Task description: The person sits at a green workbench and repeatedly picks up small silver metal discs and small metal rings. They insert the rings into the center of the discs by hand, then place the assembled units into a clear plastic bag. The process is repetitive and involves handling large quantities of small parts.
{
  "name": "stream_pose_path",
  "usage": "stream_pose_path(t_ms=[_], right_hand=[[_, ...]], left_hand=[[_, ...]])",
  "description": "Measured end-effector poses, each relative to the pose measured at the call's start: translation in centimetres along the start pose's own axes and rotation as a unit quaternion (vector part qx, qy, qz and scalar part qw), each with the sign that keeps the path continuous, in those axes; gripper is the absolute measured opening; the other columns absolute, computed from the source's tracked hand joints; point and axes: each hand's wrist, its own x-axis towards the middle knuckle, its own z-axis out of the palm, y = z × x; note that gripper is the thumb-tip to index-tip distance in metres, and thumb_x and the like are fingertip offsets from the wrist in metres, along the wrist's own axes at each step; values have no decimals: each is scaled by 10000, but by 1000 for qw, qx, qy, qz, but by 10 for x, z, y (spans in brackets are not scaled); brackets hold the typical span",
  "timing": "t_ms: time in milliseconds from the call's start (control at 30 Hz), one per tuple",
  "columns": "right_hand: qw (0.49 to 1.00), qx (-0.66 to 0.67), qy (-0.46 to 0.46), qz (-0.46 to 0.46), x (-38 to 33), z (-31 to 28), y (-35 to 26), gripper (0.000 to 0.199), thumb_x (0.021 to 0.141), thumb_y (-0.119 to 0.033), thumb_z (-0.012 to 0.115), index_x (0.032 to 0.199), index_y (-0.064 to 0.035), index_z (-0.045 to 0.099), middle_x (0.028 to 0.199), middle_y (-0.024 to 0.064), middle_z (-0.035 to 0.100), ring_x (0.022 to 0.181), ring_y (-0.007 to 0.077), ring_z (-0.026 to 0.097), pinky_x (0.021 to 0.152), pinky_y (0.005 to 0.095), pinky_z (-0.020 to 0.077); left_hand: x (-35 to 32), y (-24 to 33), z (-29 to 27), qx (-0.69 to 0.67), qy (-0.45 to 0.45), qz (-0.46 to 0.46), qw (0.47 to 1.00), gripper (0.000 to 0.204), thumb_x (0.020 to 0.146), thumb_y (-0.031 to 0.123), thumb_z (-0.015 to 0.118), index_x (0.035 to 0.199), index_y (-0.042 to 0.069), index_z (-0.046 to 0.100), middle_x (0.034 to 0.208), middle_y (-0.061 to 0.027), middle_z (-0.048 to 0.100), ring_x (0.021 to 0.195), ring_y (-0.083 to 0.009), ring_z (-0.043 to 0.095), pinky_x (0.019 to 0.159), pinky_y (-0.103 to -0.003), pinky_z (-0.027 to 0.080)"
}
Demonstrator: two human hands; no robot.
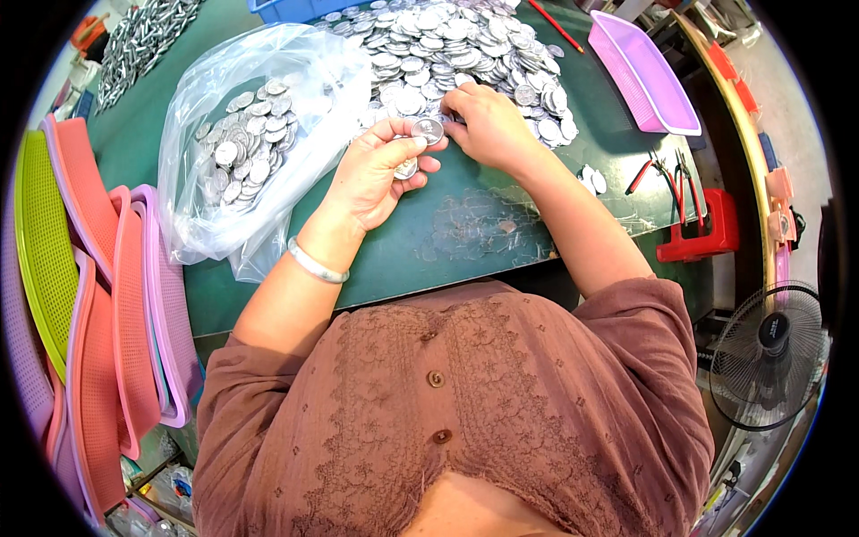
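My left hand (376, 174) holds a small stack of round silver metal discs (407, 167) against its palm, and a single disc (429, 130) is pinched at its fingertips. My right hand (488, 123) touches that disc from the right, fingers curled, at the near edge of a big heap of silver discs (456, 54) on the green table (447, 242). A clear plastic bag (242, 134) with several more discs (246, 148) inside lies open just left of my left hand.
Stacked pink, orange and green plastic trays (107, 295) lean at the left. A purple tray (644, 76) lies far right, red-handled pliers (667, 174) and a red stool (707, 233) beside it. Metal rods (143, 40) lie far left. A fan (769, 353) stands at right.
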Motion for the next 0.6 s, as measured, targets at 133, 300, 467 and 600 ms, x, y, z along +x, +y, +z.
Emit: stream_pose_path(t_ms=[133,300,467,600], right_hand=[[1000,22,11,-13,-1,3,6,120,704,-90,579,812,-37,578,794,111,549,785,295,549,688,380,446],[999,42,8,-8,-2,5,9,163,705,-65,575,862,-21,581,815,118,549,797,295,541,713,363,439],[999,43,-10,-8,-3,-3,4,206,675,-85,620,867,-23,580,824,113,546,801,290,542,709,360,440],[999,41,4,-17,-4,-2,3,232,659,-106,648,864,-27,574,824,110,542,804,287,543,704,359,442]], left_hand=[[1,1,0,-15,-1,-9,1000,102,829,75,506,927,52,522,919,-154,611,672,-148,601,519,-215,476],[4,0,-5,-64,-27,-19,997,144,853,119,457,950,23,500,911,-192,601,681,-187,608,514,-233,489],[3,0,-3,-68,-7,-22,997,162,861,135,443,945,5,494,917,-203,594,696,-211,608,514,-241,497],[4,0,-3,-95,8,-40,995,147,854,128,458,933,10,496,890,-187,595,686,-215,600,511,-254,491]])
